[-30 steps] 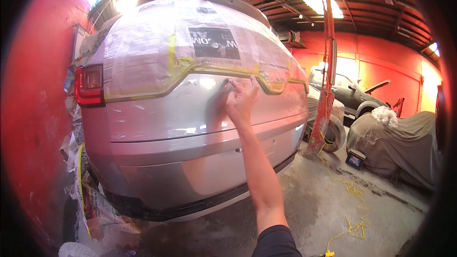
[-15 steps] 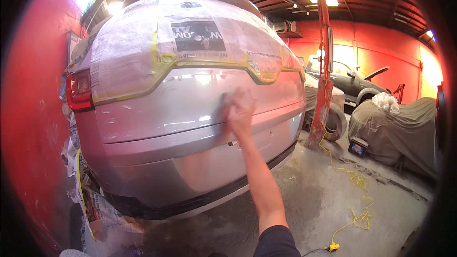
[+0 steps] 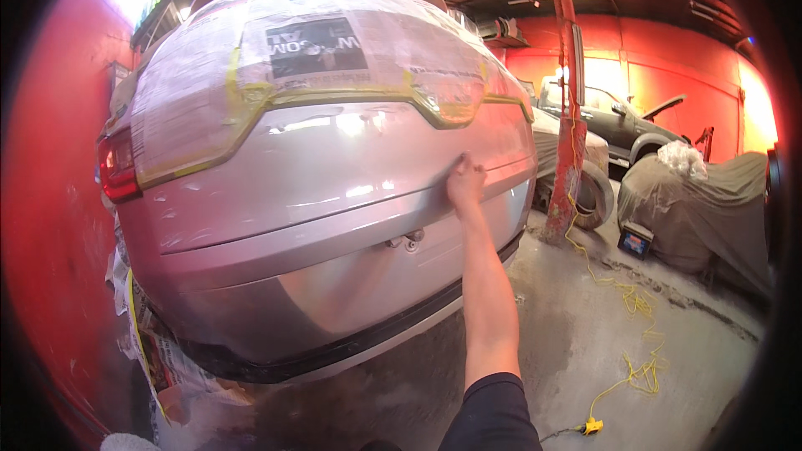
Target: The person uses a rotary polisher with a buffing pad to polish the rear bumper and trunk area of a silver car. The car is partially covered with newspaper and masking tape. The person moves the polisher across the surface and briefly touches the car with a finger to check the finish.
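Observation:
My right hand [image 3: 465, 183] is closed against the silver tailgate [image 3: 334, 167] of a car, right of its middle and just above the crease line. Its fingers are curled; whatever they may hold is hidden. The bare forearm rises from a dark sleeve at the lower edge. Above the hand, yellow masking tape [image 3: 242, 121] borders newspaper sheets [image 3: 192, 75] that cover the rear window. Below and left of the hand, a small fitting [image 3: 411, 242] shows in the lower panel. My left hand is out of view.
A red tail light [image 3: 119, 165] is at the left, beside a red wall [image 3: 50, 225]. To the right stand a red post [image 3: 566, 159], a tire [image 3: 593, 198], a battery [image 3: 636, 239] and a draped sheet [image 3: 702, 209]. A yellow cord [image 3: 643, 380] lies on the concrete floor.
My right hand has moved to the right across the tailgate, staying closed against it. The view has shifted slightly, so the car sits farther left.

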`<state>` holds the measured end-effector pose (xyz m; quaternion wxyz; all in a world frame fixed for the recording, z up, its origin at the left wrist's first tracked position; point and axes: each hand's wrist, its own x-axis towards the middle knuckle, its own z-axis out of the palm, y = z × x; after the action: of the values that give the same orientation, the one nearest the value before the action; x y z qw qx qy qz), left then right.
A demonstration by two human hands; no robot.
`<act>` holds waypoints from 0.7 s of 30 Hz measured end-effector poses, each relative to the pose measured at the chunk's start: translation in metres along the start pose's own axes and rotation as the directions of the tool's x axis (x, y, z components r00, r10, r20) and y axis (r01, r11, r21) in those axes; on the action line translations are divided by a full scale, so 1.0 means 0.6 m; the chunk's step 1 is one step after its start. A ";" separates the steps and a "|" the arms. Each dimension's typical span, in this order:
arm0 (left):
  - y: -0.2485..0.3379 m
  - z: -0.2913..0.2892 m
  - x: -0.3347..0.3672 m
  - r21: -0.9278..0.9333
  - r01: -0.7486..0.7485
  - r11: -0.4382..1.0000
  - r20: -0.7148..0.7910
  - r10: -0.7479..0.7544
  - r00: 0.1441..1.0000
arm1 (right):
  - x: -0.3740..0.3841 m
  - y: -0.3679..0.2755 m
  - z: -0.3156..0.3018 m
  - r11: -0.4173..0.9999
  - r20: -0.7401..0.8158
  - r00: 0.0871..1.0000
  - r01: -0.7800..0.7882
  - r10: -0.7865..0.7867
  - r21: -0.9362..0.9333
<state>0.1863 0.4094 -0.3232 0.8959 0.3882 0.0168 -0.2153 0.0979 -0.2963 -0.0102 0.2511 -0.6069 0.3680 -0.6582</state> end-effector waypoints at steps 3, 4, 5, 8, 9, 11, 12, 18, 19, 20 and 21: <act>-0.001 0.005 0.004 0.011 0.014 1.000 -0.006 -0.014 1.000 | -0.040 0.014 -0.030 0.877 0.165 0.875 0.473 -0.456 -0.082; -0.001 0.008 0.004 0.014 0.017 1.000 -0.007 -0.017 1.000 | -0.057 0.009 -0.029 0.902 0.087 0.905 0.423 -0.416 -0.083; 0.002 0.009 0.002 0.017 0.012 1.000 -0.015 -0.012 1.000 | -0.085 -0.014 -0.028 0.926 0.016 0.928 0.372 -0.371 -0.072; 0.013 0.014 -0.004 0.024 -0.012 1.000 -0.032 0.012 0.999 | -0.196 -0.099 -0.038 0.871 0.217 0.862 0.484 -0.459 -0.083; 0.015 0.013 -0.004 0.027 -0.016 0.999 -0.035 0.017 0.999 | -0.226 -0.120 -0.047 0.845 0.231 0.825 0.535 -0.516 -0.024; 0.008 0.012 -0.005 0.021 -0.007 1.000 -0.035 0.008 0.999 | -0.250 -0.142 -0.047 0.851 0.193 0.835 0.525 -0.515 0.003; 0.004 0.012 -0.005 0.016 -0.001 1.000 -0.035 0.002 0.999 | -0.251 -0.146 -0.029 0.886 0.145 0.878 0.462 -0.455 -0.018; 0.010 -0.009 -0.008 -0.015 0.008 1.000 -0.022 -0.008 1.000 | -0.340 -0.269 -0.020 0.733 0.157 0.721 0.679 -0.675 0.040; 0.006 -0.011 -0.004 -0.020 0.020 1.000 -0.012 -0.021 1.000 | -0.329 -0.278 -0.007 0.787 0.093 0.783 0.618 -0.615 -0.004; 0.009 -0.015 -0.005 -0.032 0.020 0.999 -0.012 -0.020 1.000 | -0.331 -0.291 0.004 0.835 0.025 0.835 0.550 -0.549 -0.030; 0.012 -0.018 -0.001 -0.037 0.025 0.999 -0.006 -0.025 1.000 | -0.353 -0.294 0.004 0.759 0.089 0.760 0.649 -0.644 -0.054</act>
<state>0.1900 0.4214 -0.3257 0.9001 0.3722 0.0286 -0.2247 0.1496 -0.0258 -0.0011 -0.0047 -0.7275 0.1544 -0.6685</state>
